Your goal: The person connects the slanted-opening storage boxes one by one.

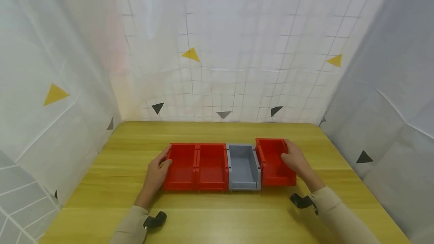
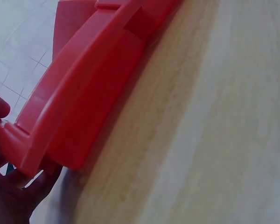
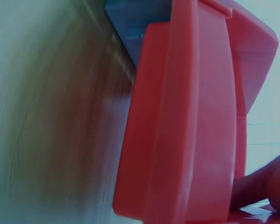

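Observation:
Four-sided plastic bins stand in a row on the wooden table. At the left end is a red bin (image 1: 181, 165); my left hand (image 1: 157, 171) grips its left wall, thumb over the rim. A second red bin (image 1: 212, 166) sits against it, followed by a grey bin (image 1: 242, 165). At the right end my right hand (image 1: 296, 159) holds another red bin (image 1: 274, 161) by its right wall, thumb inside. This bin is tilted and slightly out of line with the grey one. In the right wrist view, its red front (image 3: 177, 121) appears raised off the table.
The wooden table (image 1: 210, 217) extends in front of and behind the row. White sheeting with yellow and dark triangles (image 1: 191, 54) encloses the back and both sides. A black wrist mount (image 1: 155, 220) hangs below the left sleeve, another (image 1: 301, 201) by the right.

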